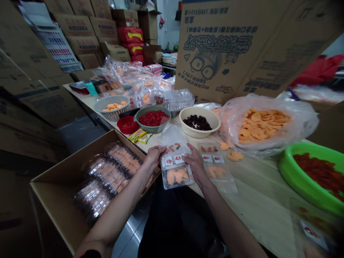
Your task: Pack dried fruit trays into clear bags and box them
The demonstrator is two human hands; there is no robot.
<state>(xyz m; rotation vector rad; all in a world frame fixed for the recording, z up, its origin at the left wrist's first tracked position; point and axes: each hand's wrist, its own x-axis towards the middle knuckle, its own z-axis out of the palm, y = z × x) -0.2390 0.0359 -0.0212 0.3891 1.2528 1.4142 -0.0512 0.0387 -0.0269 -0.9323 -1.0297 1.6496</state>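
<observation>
Between my hands is a clear plastic package (176,176) with orange pieces in its lower part, two small printed packets above them and a few red and dark pieces near the top. My left hand (155,156) pinches its left edge. On the right edge, my right hand (195,164) is closed with its thumb at the front. A similar filled package (217,171) lies flat on the table just right of my right hand. Left of my left forearm, a cardboard box (53,191) holds rows of packed clear trays (110,168).
Behind my hands stand a cream bowl of dark pieces (200,133), a green-grey colander of red pieces (153,128) and a red dish (127,125). A bag of orange pieces (263,125) and a bright green basin (288,175) sit right. A large carton (228,53) rises behind.
</observation>
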